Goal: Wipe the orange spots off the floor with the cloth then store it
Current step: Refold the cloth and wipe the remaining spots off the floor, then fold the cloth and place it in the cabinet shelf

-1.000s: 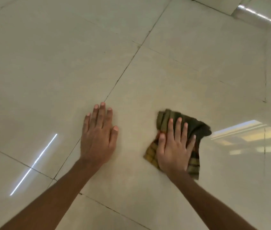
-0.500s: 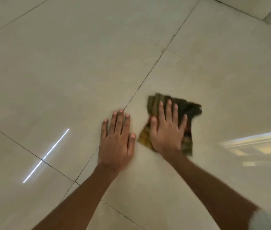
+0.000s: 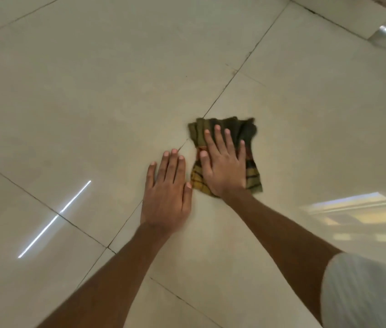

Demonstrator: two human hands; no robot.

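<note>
Cloth [image 3: 248,129] under the flat, open-gripped right hand [image 3: 225,169] has slid beside the flat left hand [image 3: 166,200].

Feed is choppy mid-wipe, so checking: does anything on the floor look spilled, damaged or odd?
Nothing stands out. The cloth lies bunched under the flat right hand; the left hand rests flat on the floor beside it. No orange spots show on the visible tiles; the bright streaks are reflections.

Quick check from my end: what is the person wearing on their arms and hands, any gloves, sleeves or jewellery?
Both hands are bare: no gloves, rings or watch on the left hand or right hand. Forearms are uncovered. A pale, faintly striped sleeve shows at the right upper arm; no left sleeve is in view.
</note>
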